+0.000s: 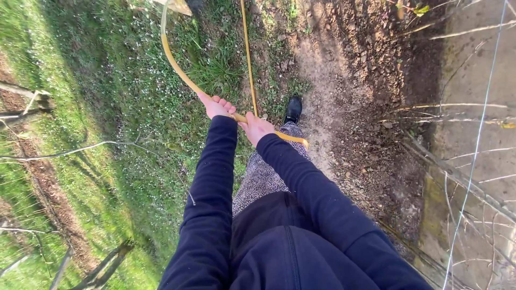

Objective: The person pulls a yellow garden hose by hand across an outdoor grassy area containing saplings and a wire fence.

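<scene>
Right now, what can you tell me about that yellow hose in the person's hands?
The yellow hose is a long, thin, flexible tube, rubbery or plastic by its look. It curves down from the top of the view over the grass, passes through the left hand and right hand, both closed around it, and bends past the right sleeve. A second, straighter stretch runs up from the hands. Its ends are out of view.

Both hands, the left hand [216, 106] and the right hand [256, 128], are gripping a curving yellow hose [177, 68] above grass [118, 96] and a dirt path [344, 86].
</scene>
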